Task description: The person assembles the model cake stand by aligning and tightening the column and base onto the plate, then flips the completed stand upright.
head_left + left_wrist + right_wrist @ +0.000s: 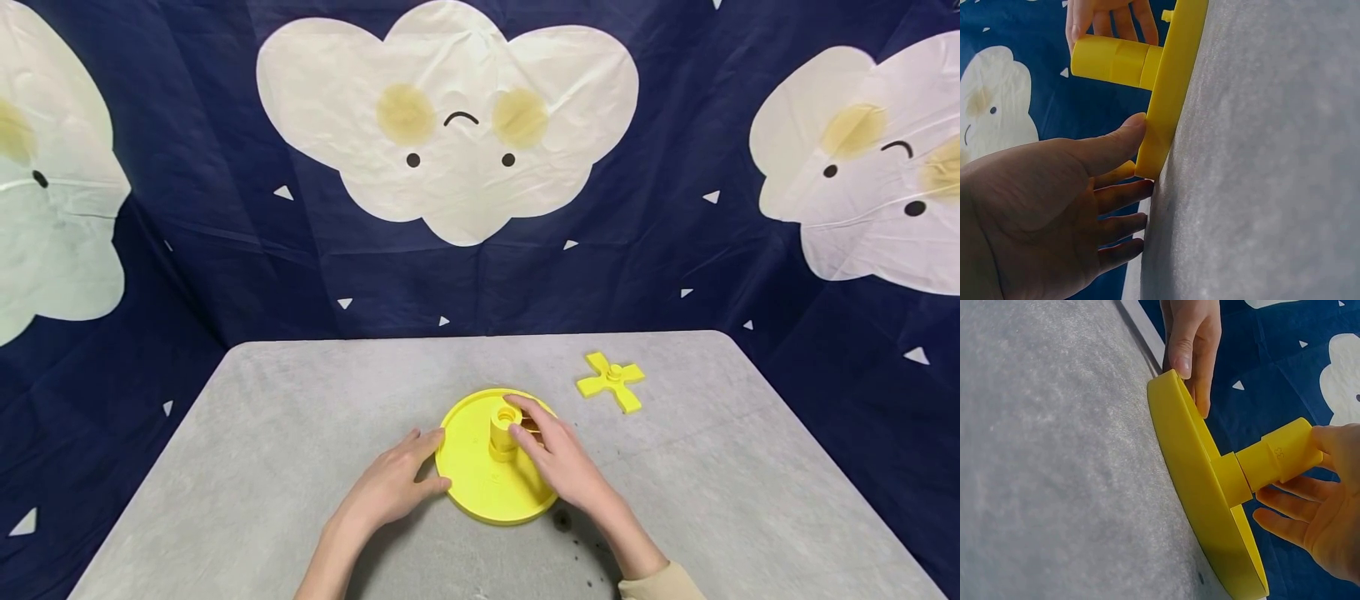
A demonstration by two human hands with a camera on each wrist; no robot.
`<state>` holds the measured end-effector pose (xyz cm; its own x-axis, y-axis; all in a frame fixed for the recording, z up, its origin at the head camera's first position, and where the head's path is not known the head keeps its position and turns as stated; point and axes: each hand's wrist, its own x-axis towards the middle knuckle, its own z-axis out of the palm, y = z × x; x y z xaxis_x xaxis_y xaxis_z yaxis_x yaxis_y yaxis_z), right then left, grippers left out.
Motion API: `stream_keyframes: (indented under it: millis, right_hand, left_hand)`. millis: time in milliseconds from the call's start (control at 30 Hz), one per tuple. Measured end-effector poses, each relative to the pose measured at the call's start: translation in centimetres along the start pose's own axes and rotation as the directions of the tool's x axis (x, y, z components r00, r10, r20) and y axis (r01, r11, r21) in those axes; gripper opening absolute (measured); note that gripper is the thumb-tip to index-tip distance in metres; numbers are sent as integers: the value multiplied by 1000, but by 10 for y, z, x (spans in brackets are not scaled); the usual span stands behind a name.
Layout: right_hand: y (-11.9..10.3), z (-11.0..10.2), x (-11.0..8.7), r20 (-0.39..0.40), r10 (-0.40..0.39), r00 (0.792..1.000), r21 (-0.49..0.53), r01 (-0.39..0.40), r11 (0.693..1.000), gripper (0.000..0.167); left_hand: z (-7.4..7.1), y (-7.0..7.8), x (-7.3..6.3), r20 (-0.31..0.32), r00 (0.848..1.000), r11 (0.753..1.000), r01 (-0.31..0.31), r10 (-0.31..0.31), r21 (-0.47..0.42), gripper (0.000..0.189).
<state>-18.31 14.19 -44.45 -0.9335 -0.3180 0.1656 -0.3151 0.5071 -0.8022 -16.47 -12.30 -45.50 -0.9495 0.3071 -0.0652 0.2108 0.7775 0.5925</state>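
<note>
A round yellow tray (468, 467) with a low raised rim lies flat on the table. From it stands a yellow post, and on the post sits a hollow yellow cylinder (505, 425) with a round opening in its top. My right hand (558, 454) pinches this cylinder near its upper end between thumb and fingers; the right wrist view shows small raised marks on the cylinder's side (1282, 452). On the tray's left side, my left hand (393, 479) touches the rim with thumb and index finger spread apart, its other fingers extended by the tabletop (1260, 187).
Beyond the tray to the right lies a yellow cross-shaped piece (626, 397) with four arms and a small round knob at its centre. Dark spots mark the grey table (750, 467) by the right forearm. A navy cloth (225, 250) with white clouds hangs around the table.
</note>
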Motion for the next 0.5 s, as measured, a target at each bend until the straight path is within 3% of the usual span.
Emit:
stream_keyframes:
  millis: [233,500]
  right_hand:
    - [0,1,0,-17,14,1000,24,-13,1000,45]
    - [3,1,1,-42,21,999,-23,-22,999,46]
  left_hand:
    - [-1,1,-1,8,1000,1000,7,-7,-9,71]
    - [0,1,0,3,1000,1000,3,-3,-10,71]
